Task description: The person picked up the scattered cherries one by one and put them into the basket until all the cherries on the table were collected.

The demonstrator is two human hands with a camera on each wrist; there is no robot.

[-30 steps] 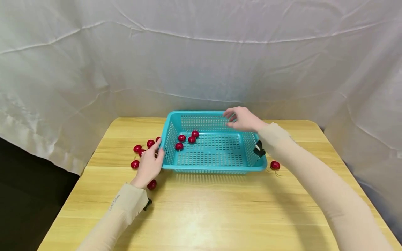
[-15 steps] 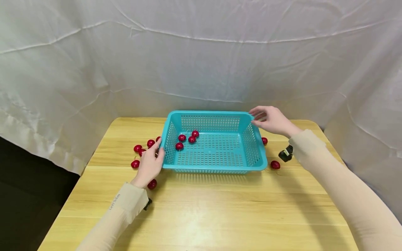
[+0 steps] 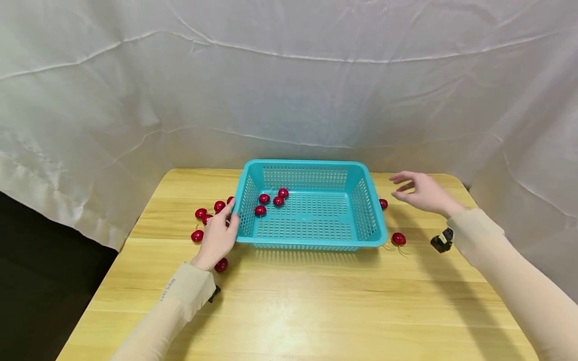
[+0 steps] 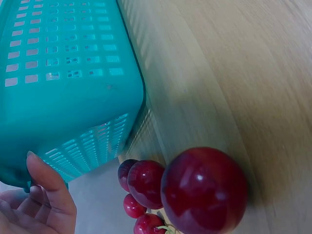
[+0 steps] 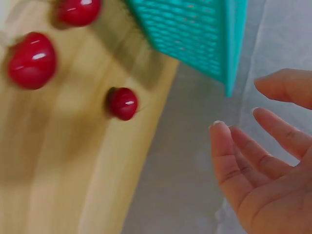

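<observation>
1. Head view shows a pale curtain (image 3: 289, 100) across the far side, with a wooden table (image 3: 316, 311) in front of it.
2. On the far part of that table the blue basket (image 3: 311, 244) stands upright, its long sides running left to right.
3. The left hand (image 3: 218, 240) is at the basket's left rim, fingers touching it; whether they clamp it or merely steady it, I cannot tell.
4. The right hand (image 3: 422, 191) hangs in the air to the right of the basket, holding nothing, thumb and fingers parted and loosely bent.
5. Four cherries (image 3: 278, 201) lie in the left part of the basket; a loose group (image 3: 197, 236) lies on the table to its left, and two more cherries (image 3: 399, 239) show to its right.
6. The step in hand seems to be gathering cherries into the basket, only partly done. The next move probably calls for lowering the right hand to a right-side cherry and pinching it, then lifting it clear of the rim.
</observation>
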